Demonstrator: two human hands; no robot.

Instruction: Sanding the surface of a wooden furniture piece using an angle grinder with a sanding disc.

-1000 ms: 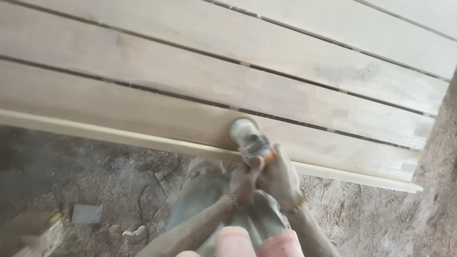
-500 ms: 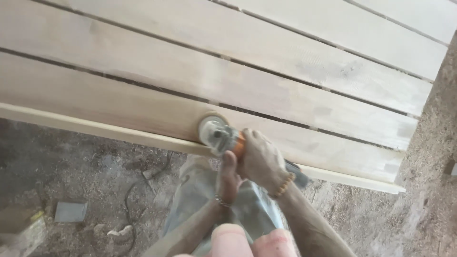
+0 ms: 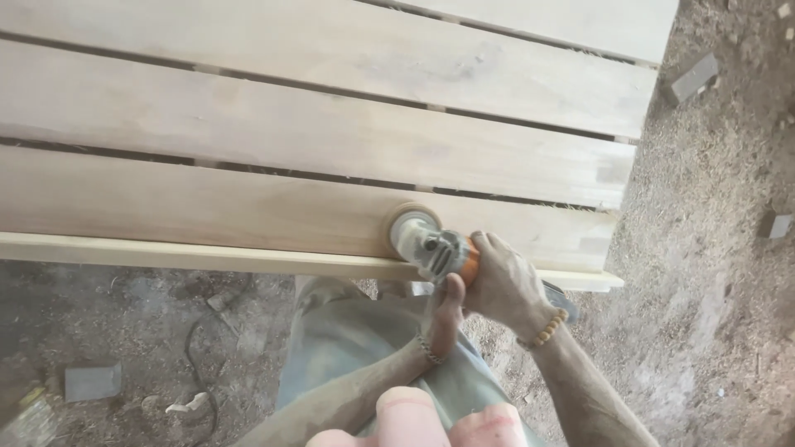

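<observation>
The right hand (image 3: 505,285) is wrapping its fingers firmly round the orange-and-grey body of an angle grinder (image 3: 435,248), with the wrist bent and the forearm running down and away from the grinder toward the lower edge of the view; a beaded bracelet (image 3: 546,329) is sitting on that wrist. The left hand (image 3: 445,319) is reaching up from just below the grinder, its fingers pressed together and its fingertips touching the tool's underside, though the view is too poor to say whether it is truly gripping; a thin chain bracelet (image 3: 427,349) is circling its wrist. The one grinder is lying with its round sanding disc (image 3: 411,225) flat against the nearest plank (image 3: 207,211), right above the pale front edge strip (image 3: 166,255) of the wooden surface. Four planks are showing, laid side by side with dark gaps between them, all beyond the grinder. Below the grinder the person's grey trousers (image 3: 348,356) are filling the space over the dirt floor (image 3: 704,314). Two small wood blocks are lying on the floor far to the right of the grinder, one (image 3: 692,78) higher up and one (image 3: 775,223) lower. A dark cable (image 3: 199,364) and a flat grey piece (image 3: 93,381) are lying on the floor down to the left of the grinder.
</observation>
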